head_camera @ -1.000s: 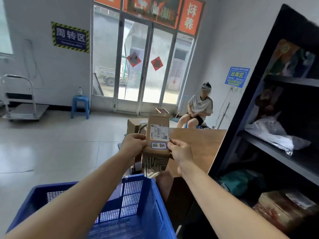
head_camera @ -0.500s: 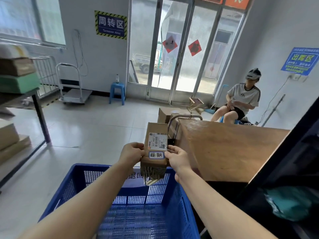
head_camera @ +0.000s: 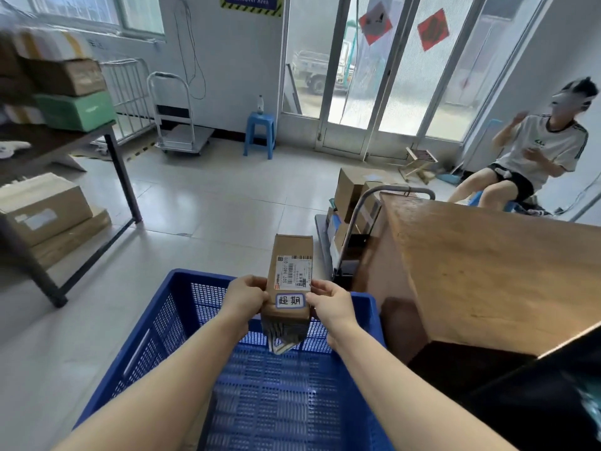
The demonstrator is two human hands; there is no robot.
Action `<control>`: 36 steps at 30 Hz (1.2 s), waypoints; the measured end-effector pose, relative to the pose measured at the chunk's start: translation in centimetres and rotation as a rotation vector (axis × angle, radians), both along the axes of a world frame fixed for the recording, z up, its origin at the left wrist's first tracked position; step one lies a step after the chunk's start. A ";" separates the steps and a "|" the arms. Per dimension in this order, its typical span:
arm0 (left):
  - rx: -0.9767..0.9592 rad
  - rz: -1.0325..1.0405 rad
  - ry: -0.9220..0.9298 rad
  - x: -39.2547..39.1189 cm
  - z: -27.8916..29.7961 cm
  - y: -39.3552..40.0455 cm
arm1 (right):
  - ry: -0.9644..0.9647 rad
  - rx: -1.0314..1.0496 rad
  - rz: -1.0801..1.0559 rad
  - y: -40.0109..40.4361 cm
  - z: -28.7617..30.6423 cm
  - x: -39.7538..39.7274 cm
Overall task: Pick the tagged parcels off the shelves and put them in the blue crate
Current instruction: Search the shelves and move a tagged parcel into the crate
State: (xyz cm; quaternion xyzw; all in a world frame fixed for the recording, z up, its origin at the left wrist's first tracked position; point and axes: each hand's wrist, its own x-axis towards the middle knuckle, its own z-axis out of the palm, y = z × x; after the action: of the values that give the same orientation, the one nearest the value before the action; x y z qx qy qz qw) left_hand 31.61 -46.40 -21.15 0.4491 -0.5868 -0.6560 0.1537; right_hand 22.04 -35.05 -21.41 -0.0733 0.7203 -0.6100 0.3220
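Both hands, left hand (head_camera: 244,296) and right hand (head_camera: 331,302), pinch the tagged parcel (head_camera: 290,281) by its sides, fingers closed on it, label up, poised over the blue crate (head_camera: 156,327), probably for lowering in.

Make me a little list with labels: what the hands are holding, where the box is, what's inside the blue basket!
Held thing: brown parcel, upright, with a shipping label and a blue-edged tag
Left hand: grips the parcel's left side
Right hand: grips its right side
Where: above the far end of the blue crate, not yet let go
Crate contents: none visible
Nearby: wooden counter to the right
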 end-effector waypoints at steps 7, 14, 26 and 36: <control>0.052 0.016 -0.071 0.5 -4.7 -4.3 | -0.060 0.087 -0.009 -4.3 -4.7 0.5; 0.089 -0.013 -0.112 1.2 -9.1 -8.6 | -0.113 0.167 -0.049 -8.7 -9.3 1.4; 0.104 -0.007 -0.278 3.1 -20.9 -12.3 | -0.259 0.269 -0.080 -12.3 -19.8 3.7; 0.142 -0.011 -0.465 5.4 -33.9 -10.5 | -0.427 0.424 -0.034 -11.6 -33.1 5.2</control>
State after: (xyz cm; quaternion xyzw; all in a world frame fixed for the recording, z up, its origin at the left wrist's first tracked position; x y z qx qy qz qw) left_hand 37.04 -56.93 -55.03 0.5946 -0.5613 -0.5753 -0.0212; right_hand 27.26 -46.63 -54.54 0.1375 0.7489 -0.4527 0.4641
